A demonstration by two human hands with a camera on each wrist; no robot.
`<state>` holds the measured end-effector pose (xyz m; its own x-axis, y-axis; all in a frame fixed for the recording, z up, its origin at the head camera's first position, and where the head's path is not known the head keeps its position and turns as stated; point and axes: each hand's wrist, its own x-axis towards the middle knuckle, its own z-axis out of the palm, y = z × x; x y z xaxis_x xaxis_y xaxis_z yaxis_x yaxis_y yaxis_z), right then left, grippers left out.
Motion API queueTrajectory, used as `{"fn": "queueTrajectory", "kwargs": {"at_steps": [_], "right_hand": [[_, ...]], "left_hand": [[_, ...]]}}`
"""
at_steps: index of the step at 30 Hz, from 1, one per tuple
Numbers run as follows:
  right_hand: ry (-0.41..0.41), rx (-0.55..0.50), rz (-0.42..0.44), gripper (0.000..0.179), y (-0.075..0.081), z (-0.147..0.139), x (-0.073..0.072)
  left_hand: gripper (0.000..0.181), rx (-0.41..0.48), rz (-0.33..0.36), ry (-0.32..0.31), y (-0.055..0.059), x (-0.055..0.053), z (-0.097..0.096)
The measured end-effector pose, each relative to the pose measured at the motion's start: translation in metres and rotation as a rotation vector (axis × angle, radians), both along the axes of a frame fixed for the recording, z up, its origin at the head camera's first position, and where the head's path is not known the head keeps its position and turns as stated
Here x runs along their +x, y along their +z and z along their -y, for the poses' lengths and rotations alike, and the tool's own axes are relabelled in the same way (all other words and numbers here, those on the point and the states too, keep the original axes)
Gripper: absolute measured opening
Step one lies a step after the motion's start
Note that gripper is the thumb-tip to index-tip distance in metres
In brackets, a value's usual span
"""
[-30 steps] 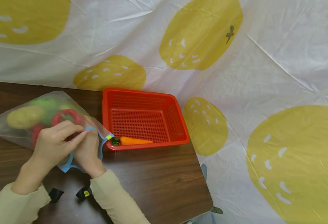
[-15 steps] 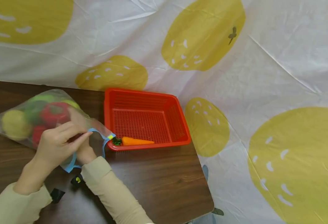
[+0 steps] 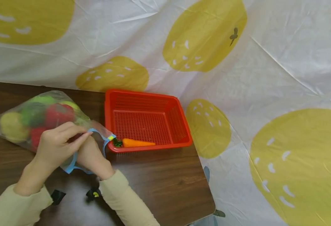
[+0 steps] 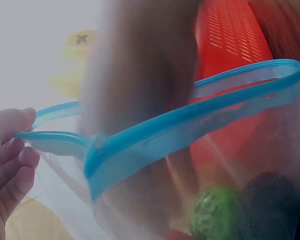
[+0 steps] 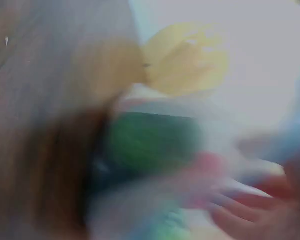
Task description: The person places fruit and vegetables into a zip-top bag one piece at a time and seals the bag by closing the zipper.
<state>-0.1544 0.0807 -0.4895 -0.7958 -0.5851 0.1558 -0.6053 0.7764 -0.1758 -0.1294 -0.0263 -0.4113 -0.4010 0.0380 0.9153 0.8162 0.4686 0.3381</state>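
Observation:
A see-through zip bag with a blue zip edge lies on the table, its mouth held wide. My left hand pinches that edge between thumb and forefinger; the left wrist view shows the same grip. My right hand reaches through the mouth into the bag, its fingers hidden behind the left hand in the head view. Inside are a red bell pepper, a yellow potato-like piece and several green pieces. A bumpy green piece lies near the right fingers. Blur leaves what they hold unclear: I cannot tell.
A red perforated basket stands right of the bag, with an orange carrot along its near side. The bag's yellow-tabbed corner overlaps its rim. A lemon-print cloth hangs behind the wooden table.
My right hand went deeper into the bag, then drew partway back toward me. The pepper and potato-like piece shifted left. My left hand keeps its pinch on the bag's edge.

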Motion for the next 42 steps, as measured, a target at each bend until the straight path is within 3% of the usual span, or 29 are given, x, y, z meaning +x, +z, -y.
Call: {"fn": "queueTrajectory", "kwargs": {"at_steps": [1,3,6,8,11,13,15,19,23,25,33,42], "right_hand": [[0.036,-0.041,0.113,0.023,0.030,-0.008,0.017],[0.127,-0.092,0.290,0.021,0.060,-0.026,0.033],[0.283,-0.158,0.461,0.011,0.083,-0.058,0.037],[0.325,-0.231,0.533,0.006,0.096,-0.080,0.031],[0.265,-0.311,0.556,0.003,0.112,-0.112,0.014],[0.149,-0.317,0.562,0.005,0.120,-0.129,-0.002],[0.023,-0.261,0.557,0.006,0.123,-0.141,-0.020],[-0.131,-0.018,0.587,0.007,0.117,-0.151,-0.057],[-0.166,0.276,0.643,0.015,0.095,-0.151,-0.081],[-0.174,0.364,0.659,0.023,0.084,-0.149,-0.088],[-0.221,0.441,0.684,0.046,0.063,-0.142,-0.095],[-0.233,0.529,0.705,0.035,0.046,-0.138,-0.097]], "left_hand": [[0.052,-0.002,0.003,0.001,0.000,0.000,0.000],[0.053,-0.004,0.004,0.010,0.001,0.000,0.001],[0.053,0.002,-0.003,0.024,0.003,-0.001,0.000],[0.053,0.008,-0.008,0.030,0.003,-0.001,-0.001],[0.053,0.019,-0.011,0.030,0.004,-0.001,-0.002],[0.053,0.023,-0.010,0.030,0.004,-0.002,-0.003],[0.053,0.023,-0.012,0.030,0.003,-0.002,-0.004],[0.053,0.024,-0.018,0.028,0.002,-0.003,-0.005],[0.053,0.026,-0.022,0.031,0.000,-0.004,-0.005],[0.053,0.022,-0.020,0.032,-0.001,-0.005,-0.005],[0.054,0.002,-0.024,0.042,-0.002,-0.007,-0.004],[0.054,0.017,-0.027,0.030,0.001,-0.005,-0.003]]}}
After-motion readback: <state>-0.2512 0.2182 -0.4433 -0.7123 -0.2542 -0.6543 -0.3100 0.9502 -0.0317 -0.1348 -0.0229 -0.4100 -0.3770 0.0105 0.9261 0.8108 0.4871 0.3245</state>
